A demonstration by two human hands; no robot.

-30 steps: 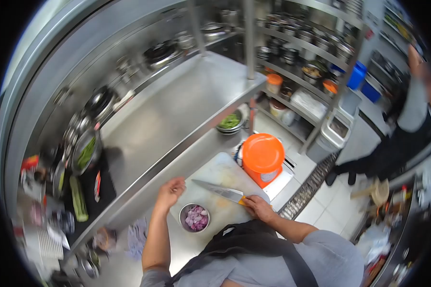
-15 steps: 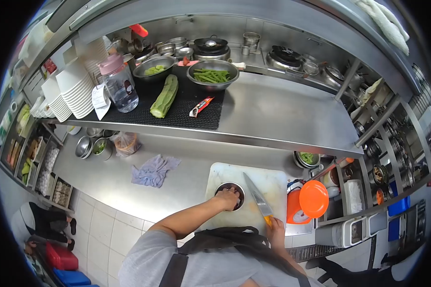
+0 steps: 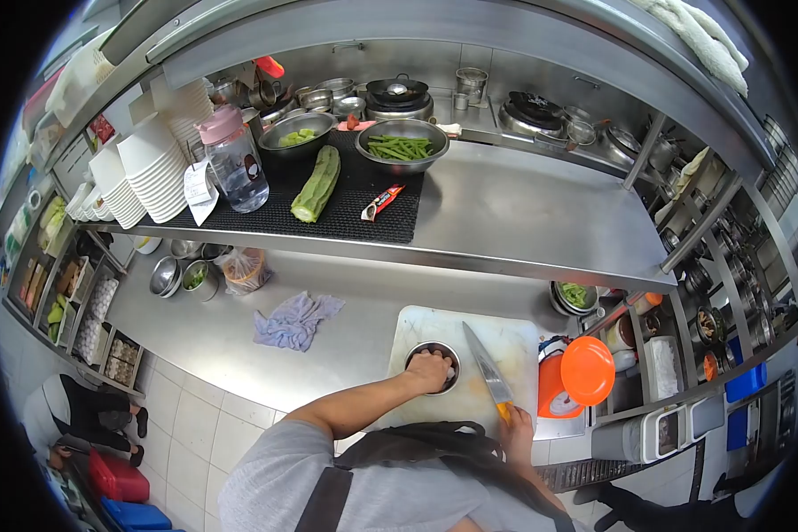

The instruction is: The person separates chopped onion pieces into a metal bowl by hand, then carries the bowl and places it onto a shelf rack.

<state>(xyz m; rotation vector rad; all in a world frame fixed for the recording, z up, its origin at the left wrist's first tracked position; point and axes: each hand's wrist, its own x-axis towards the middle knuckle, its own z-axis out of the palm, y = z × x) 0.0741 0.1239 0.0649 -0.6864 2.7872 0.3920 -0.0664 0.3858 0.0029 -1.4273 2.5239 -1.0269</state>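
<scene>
Left hand (image 3: 430,367) has moved into the bowl (image 3: 457,372); right hand (image 3: 517,429) keeps the knife (image 3: 487,363)

One second ago, the left hand was in the air beside the bowl. Now it is inside, with the fingers pointing down and brought near together. I cannot tell if they hold some of the onion pieces (image 3: 451,373), because the hand covers most of what is in the bowl.

The right hand is closed around the yellow handle (image 3: 504,411) of the knife, same as before. The blade extends over the cutting board (image 3: 424,323), its tip directed away from the person; whether it touches the board is difficult to see.

The bowl stands on the left part of the board, to the left of the knife, and it has kept its place there. The board is on the metal desk (image 3: 363,297). Just beside the board, on its right, is an orange scale (image 3: 559,390) with a round plate (image 3: 588,371) on top. A crumpled cloth (image 3: 297,321) lies on the desk to the left, apart from the board.
</scene>
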